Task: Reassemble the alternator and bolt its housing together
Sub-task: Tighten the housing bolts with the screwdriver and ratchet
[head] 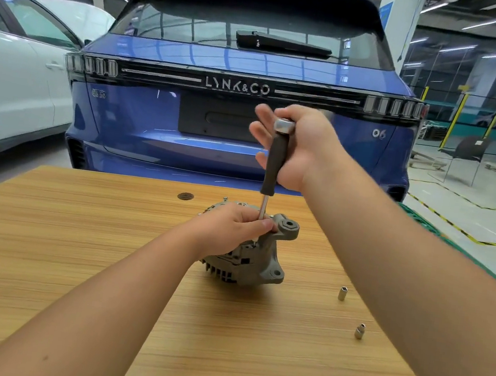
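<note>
Head view: sockets (342, 293) beside alternator (249, 260); blue car (246, 93) behind.

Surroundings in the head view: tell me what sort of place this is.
Probably a car workshop or training garage: a blue car and a white car parked indoors, yellow floor markings, and an alternator on a wooden table.

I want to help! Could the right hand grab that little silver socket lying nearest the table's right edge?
Probably not now: the right hand grips the black-handled driver. Otherwise bare wooden table surrounds the small silver socket.
</note>
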Tool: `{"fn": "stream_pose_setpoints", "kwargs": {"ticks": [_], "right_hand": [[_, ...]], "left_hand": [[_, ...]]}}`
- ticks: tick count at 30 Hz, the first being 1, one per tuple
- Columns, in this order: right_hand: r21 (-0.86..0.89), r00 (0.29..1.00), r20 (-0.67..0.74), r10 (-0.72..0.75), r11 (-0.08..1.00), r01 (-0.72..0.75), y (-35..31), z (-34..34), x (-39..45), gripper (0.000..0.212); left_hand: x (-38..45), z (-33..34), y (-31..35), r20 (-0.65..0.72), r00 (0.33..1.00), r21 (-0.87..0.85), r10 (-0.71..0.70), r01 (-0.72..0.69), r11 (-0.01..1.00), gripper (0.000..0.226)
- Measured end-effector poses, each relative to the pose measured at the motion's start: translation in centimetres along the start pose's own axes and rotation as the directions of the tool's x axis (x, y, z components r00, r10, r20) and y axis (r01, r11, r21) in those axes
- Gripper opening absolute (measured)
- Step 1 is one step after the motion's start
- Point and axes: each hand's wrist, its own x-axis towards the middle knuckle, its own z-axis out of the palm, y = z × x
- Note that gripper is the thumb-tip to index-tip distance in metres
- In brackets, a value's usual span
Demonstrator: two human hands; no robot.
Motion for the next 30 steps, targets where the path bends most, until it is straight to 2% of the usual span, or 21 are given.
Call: {"fn": "stream_pose_setpoints", "kwargs": {"ticks": [1, 2, 3, 4, 5, 6, 7, 8, 9, 10, 15, 19, 24, 27, 30], "right_hand": [[0.108, 0.996, -0.055, -0.072, 0.991, 0.077, 0.7, -0.2, 0.2, 0.015], [0.134, 0.978, -0.101, -0.18, 0.972, 0.193, 1.3, -0.3, 0.2, 0.005], [0.049, 0.929, -0.131, -0.346, 0.934, 0.355, 2.0, -0.4, 0.0, 0.009], [-0.181, 0.819, -0.11, -0.563, 0.822, 0.54, 2.6, -0.6, -0.3, 0.016], [-0.448, 0.639, 0.006, -0.769, 0.569, 0.689, 3.1, -1.1, -0.3, 0.016], [-0.632, 0.458, 0.217, -0.862, 0.233, 0.739, 3.4, -1.5, -0.4, 0.011], [-0.7, 0.344, 0.423, -0.838, -0.061, 0.712, 3.7, -1.7, -0.4, 0.006], [-0.706, 0.307, 0.553, -0.775, -0.239, 0.667, 3.9, -1.8, -0.3, 0.009], [-0.71, 0.333, 0.608, -0.721, -0.305, 0.635, 3.8, -1.7, -0.2, 0.013], [-0.727, 0.376, 0.619, -0.69, -0.321, 0.607, 3.6, -1.5, -0.3, 0.016], [-0.808, 0.609, 0.572, -0.549, -0.245, 0.536, 2.4, -1.4, -0.8, 0.037], [-0.803, 0.662, 0.59, -0.463, -0.252, 0.539, 1.8, -1.8, -0.9, 0.054], [-0.788, 0.672, 0.614, -0.413, -0.276, 0.55, 1.1, -1.8, -1.0, 0.04], [-0.786, 0.672, 0.618, -0.408, -0.35, 0.51, 0.5, -1.2, -1.1, 0.037], [-0.824, 0.756, 0.54, -0.37, -0.416, 0.385, -0.7, 0.2, -0.8, 0.045]], "left_hand": [[0.0, 0.0, 0.0, 0.001, 1.0, 0.009, 0.001, -0.001, 1.0, 0.024], [0.1, 0.0, 0.0, 0.003, 1.0, 0.011, 0.002, -0.002, 1.0, 0.025], [0.1, 0.0, 0.0, 0.008, 1.0, 0.009, 0.002, -0.003, 1.0, 0.026], [0.1, -0.1, -0.1, 0.016, 1.0, 0.006, 0.004, -0.004, 1.0, 0.026], [0.2, -0.1, -0.1, 0.026, 1.0, 0.003, 0.009, -0.009, 1.0, 0.025], [0.2, -0.2, -0.2, 0.035, 0.999, 0.0, 0.016, -0.016, 1.0, 0.024], [0.3, -0.2, -0.3, 0.042, 0.999, -0.002, 0.022, -0.021, 1.0, 0.023], [0.3, -0.2, -0.4, 0.046, 0.999, -0.002, 0.024, -0.024, 1.0, 0.022], [0.4, -0.2, -0.4, 0.045, 0.999, 0.0, 0.026, -0.026, 1.0, 0.021], [0.4, -0.2, -0.4, 0.039, 0.999, -0.001, 0.025, -0.025, 1.0, 0.021], [0.6, 0.0, -0.6, 0.019, 1.0, -0.013, 0.008, -0.008, 1.0, 0.021], [0.5, 0.0, -0.5, 0.021, 1.0, -0.026, 0.008, -0.007, 1.0, 0.021], [0.3, 0.1, -0.1, 0.02, 1.0, -0.04, 0.014, -0.013, 0.999, 0.02], [0.2, 0.1, 0.0, 0.016, 1.0, -0.042, 0.019, -0.019, 0.999, 0.02], [0.2, 0.0, 0.0, 0.006, 1.0, -0.043, 0.021, -0.021, 0.999, 0.02]]}}
